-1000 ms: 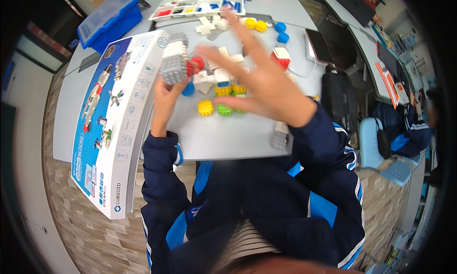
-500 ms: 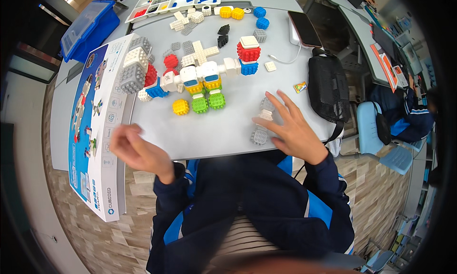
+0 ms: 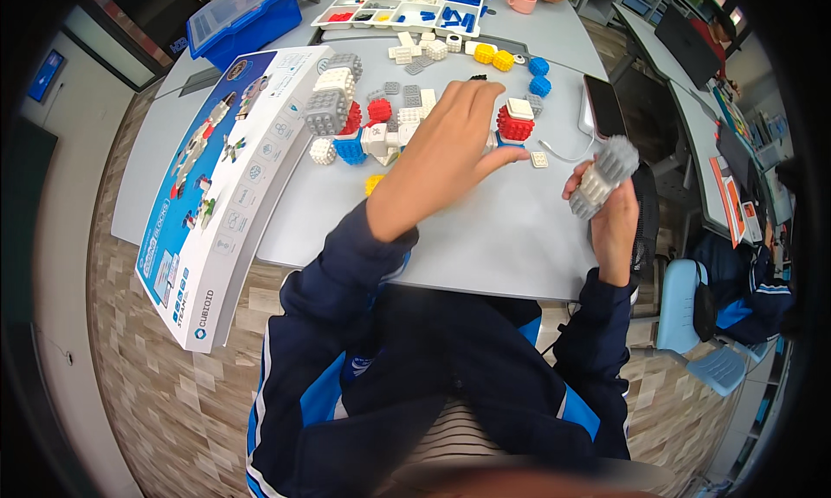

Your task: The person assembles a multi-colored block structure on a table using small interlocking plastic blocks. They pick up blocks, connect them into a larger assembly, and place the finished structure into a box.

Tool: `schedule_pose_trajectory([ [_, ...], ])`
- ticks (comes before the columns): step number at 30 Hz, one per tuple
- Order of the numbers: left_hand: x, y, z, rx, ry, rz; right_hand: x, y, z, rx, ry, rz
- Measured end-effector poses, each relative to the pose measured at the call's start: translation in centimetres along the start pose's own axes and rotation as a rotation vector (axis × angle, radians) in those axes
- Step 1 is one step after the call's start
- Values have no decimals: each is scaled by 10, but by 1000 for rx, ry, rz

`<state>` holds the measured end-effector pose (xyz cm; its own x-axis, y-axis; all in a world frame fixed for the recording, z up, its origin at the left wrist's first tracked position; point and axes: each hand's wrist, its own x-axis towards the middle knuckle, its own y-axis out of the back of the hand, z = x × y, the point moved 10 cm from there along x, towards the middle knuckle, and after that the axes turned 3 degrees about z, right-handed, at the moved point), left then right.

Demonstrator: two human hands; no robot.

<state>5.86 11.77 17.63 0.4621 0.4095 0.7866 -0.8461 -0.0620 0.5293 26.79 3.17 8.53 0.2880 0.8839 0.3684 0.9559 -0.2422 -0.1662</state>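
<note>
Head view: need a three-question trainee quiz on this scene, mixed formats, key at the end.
1. Short answer: which hand grips a grey-and-white block assembly?

2. True or false: the pink cup stands to the right of the compartmented white parts tray.

3. Multiple choice: near the left hand, what colour is the studded block directly under the raised white square cap?
(a) green
(b) red
(c) yellow

Key:
1. The right hand.
2. True.
3. (b), a red studded block.
</note>
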Motion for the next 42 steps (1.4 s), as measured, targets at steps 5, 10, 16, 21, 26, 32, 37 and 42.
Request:
schedule_pose_trajectory([
  [5, 12, -48, -41, -188, 225, -303, 51, -33, -31, 37, -58, -164],
  [10, 7, -60, -47, -371, 266, -449, 85, -57, -21, -28, -119, -281],
  [16, -4, -48, -39, -511, 198, -595, 78, -76, -12, -210, -136, -435],
  [21, -19, -41, -40, -542, 291, -731, 66, -107, -38, -355, 44, -602],
  [26, -22, -44, -38, -566, 256, -833, 65, -135, -44, -555, 167, -826],
  [32, -18, -42, -35, -656, 153, -722, 67, -139, -55, -546, 340, -843],
  [37, -22, -45, -41, -637, 186, -722, 61, -135, -64, -645, 469, -750],
  [42, -26, -47, -47, -590, 250, -755, 58, -138, -68, -713, 533, -715],
])
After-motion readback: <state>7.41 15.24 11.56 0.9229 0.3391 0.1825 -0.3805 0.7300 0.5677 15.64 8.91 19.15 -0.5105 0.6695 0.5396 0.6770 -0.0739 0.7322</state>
